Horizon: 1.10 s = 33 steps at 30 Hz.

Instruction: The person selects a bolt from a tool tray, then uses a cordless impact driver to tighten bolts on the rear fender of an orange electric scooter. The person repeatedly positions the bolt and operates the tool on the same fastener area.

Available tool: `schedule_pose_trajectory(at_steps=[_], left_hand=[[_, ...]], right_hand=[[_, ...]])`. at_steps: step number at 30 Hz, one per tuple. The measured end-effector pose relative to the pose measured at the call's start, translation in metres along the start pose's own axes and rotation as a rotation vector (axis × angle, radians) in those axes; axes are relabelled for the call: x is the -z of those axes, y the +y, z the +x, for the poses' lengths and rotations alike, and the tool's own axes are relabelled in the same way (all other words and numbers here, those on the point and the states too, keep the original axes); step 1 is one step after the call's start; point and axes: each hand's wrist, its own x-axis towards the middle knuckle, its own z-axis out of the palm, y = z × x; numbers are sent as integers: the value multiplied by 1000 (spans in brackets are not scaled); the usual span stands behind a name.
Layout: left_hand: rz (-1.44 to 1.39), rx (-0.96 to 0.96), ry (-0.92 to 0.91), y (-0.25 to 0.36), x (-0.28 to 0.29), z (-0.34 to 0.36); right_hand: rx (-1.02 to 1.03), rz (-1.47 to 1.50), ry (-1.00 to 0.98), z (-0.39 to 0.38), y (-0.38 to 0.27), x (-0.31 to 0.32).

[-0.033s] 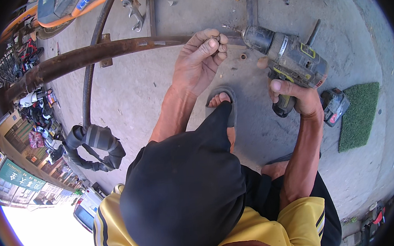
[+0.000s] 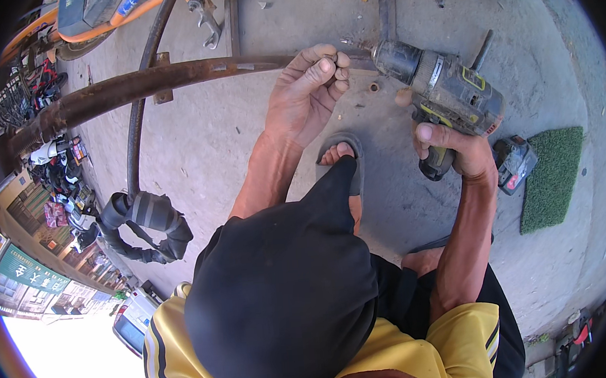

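My right hand [image 2: 461,143] is wrapped round the grip of a dark cordless drill [image 2: 454,83] with yellow-green trim. The drill's chuck points left, and a thin bit [image 2: 356,43] sticks out of it towards the fingers of my left hand. My left hand [image 2: 307,94] is closed in a pinch, palm turned up, just left of the bit tip. Whatever lies between those fingers is too small and hidden to name. Behind my left hand runs a rusty curved metal pipe [image 2: 189,72]; I cannot tell whether the fingers touch it.
A thin bar [image 2: 138,137] crosses the pipe and ends in a black wrapped ring [image 2: 144,225]. A metal clamp-like part [image 2: 205,20] is at the top. To the right, a battery pack [image 2: 514,164] sits beside a green turf mat [image 2: 554,178]. A sandalled foot [image 2: 340,152] is below my hands.
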Motion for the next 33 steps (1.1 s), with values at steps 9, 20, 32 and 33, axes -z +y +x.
schedule_pose_trajectory(at_steps=[9,20,32,33], left_hand=[[-70,21,-29,1,0,4],[-39,22,-29,1,-8,9],[305,-253,-48,14,-32,19],[284,-238,-47,13,-33,19]], right_hand=[[21,95,-8,-2,0,-2],[40,30,-19,-2,9,6],[-156,499,-134,-7,-9,-13],[-157,416,-112,-7,-8,-11]])
